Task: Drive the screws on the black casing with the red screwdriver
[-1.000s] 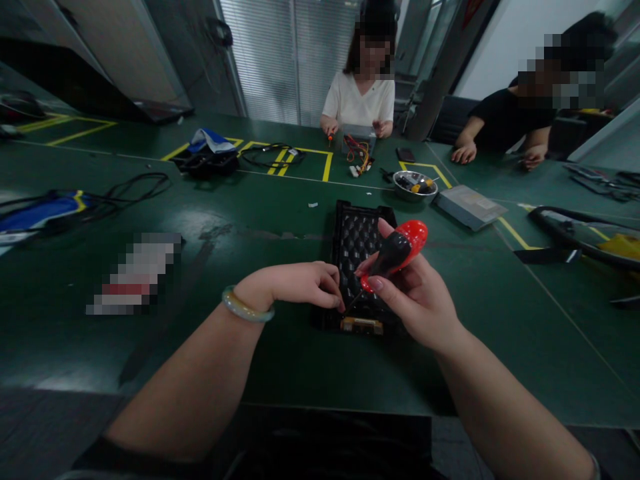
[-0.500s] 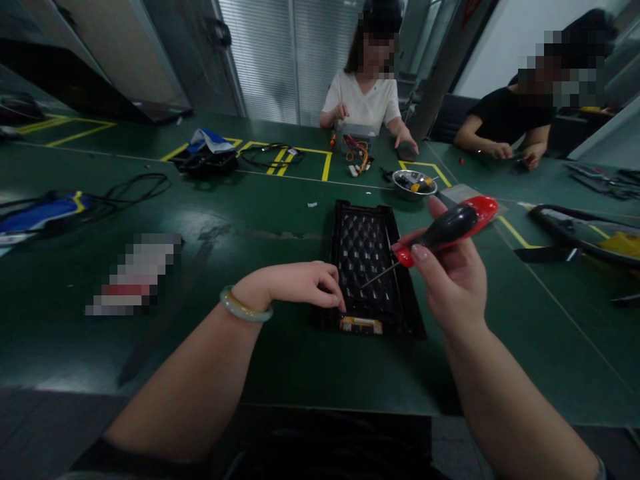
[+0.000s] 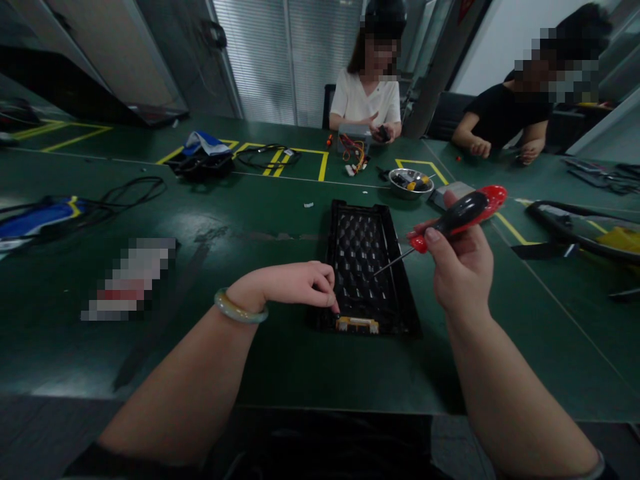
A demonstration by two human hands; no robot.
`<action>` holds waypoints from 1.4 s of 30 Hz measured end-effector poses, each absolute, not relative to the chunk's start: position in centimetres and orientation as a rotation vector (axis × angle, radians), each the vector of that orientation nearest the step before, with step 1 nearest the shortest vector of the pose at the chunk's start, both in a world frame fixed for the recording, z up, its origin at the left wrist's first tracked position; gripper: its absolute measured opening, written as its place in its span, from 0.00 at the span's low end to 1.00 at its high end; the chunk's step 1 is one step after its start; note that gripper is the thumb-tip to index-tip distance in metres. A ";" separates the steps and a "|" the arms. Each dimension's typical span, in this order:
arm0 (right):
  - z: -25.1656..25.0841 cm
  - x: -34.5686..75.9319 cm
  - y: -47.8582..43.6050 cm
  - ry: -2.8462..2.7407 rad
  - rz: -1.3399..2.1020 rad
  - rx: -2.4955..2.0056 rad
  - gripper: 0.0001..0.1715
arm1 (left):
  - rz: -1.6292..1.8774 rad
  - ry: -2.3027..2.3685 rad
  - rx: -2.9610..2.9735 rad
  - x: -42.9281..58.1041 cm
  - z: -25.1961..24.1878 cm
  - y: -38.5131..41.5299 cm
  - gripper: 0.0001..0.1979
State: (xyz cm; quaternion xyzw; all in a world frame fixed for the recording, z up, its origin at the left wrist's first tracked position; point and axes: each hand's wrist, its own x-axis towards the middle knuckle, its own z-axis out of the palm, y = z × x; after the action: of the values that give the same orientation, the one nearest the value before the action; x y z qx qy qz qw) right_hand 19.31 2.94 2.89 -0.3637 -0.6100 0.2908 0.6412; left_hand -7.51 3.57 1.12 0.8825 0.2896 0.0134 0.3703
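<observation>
A black plastic panel [image 3: 403, 293] with a honeycomb-like mesh lies flat on the green table in front of me. At its near edge sits a small yellowish circuit board [image 3: 358, 323] with metal ports. My left hand [image 3: 303, 285] has its fingertips pinched together at the board's left end; whatever lies between them is too small to make out. A screwdriver [image 3: 460, 213] with a red and black handle is held in my right hand [image 3: 467, 273]. Its thin shaft slants down to the left, tip over the mesh, apparently above the surface.
Beyond the panel stand a metal bowl [image 3: 411, 184] of small parts and a grey box [image 3: 354, 139] with coloured wires. Blue-and-black items [image 3: 203, 153] and cables lie left. A black-rimmed part [image 3: 590, 227] is at right. Two people sit across the table.
My right hand has drawn the screwdriver slightly right, its tip shifting across the mesh. My left hand stays by the board. The person opposite now holds a dark object in both hands.
</observation>
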 end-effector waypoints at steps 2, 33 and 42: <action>3.0 19.1 2.7 -1.410 0.651 -0.844 0.25 | 0.040 0.735 2.259 -7.5 1.0 3.6 0.14; 2.3 16.5 -1.7 -1.828 0.916 -0.624 0.38 | 0.033 0.843 2.194 -7.3 1.1 3.4 0.16; 1.9 16.6 -1.4 -1.869 0.930 -0.576 0.41 | 0.054 0.795 2.180 -7.4 0.8 3.5 0.15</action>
State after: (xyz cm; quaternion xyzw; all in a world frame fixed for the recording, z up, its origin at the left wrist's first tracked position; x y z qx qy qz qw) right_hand 16.61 -1.44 1.92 -0.2350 -0.7622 0.3795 0.4688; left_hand -7.36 3.53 0.81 0.8612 0.3142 0.0213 0.3990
